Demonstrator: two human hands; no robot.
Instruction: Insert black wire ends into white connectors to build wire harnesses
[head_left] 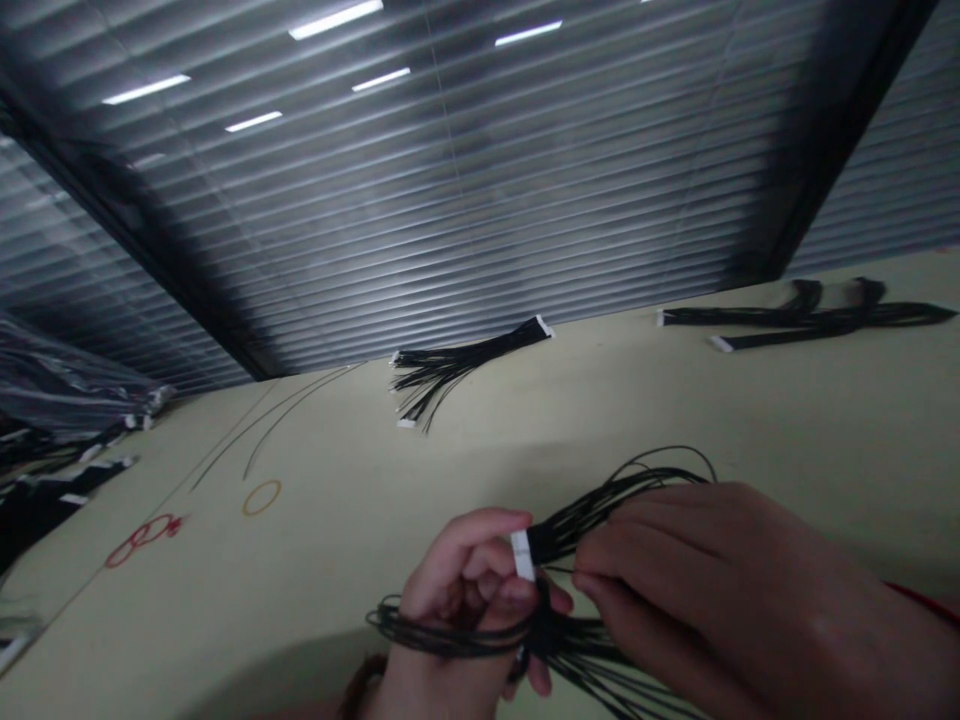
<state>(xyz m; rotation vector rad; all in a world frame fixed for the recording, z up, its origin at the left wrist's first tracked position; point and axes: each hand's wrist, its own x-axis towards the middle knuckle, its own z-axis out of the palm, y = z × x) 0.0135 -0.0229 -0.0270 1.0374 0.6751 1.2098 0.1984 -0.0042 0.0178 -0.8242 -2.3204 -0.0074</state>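
Head view, tilted, lower edge cuts off both forearms and the lower end of the black wire bundle (pixel 570 530). Its middle strands are hidden behind the hands, and strand count cannot be made out. Where strands cross the left hand (pixel 461 600) they merge into a dark mass, so the exact path is hard to read.

Bundle position: held between the two hands, above the tabletop (pixel 337 590), not resting on it. A white connector (pixel 523 555) at one end stands just beside the left fingers (pixel 495 525); a loose loop of strands rises above the right hand (pixel 720 570).

Left hand: fingers curled narrow, holding the bundle just behind the connector, with strands wound across the fingers. Right hand: fingers (pixel 600 560) closed to a narrow pinch on the strands, next to the left fingertips. Contact looks firm; the thumb is mostly hidden.

Wrists: dark beaded bracelet (pixel 361 685) on the left, red cord (pixel 922 603) on the right.

On the tabletop, well apart from the hands: a fanned wire bundle (pixel 465 365) with white ends, two more bundles (pixel 806 320) at the far right, dark stacked bundles (pixel 45 500) at the left edge. Nearer left lie a yellow rubber band (pixel 261 497) and red rubber bands (pixel 142 540). Slatted window blinds (pixel 375 180) fill the upper frame.
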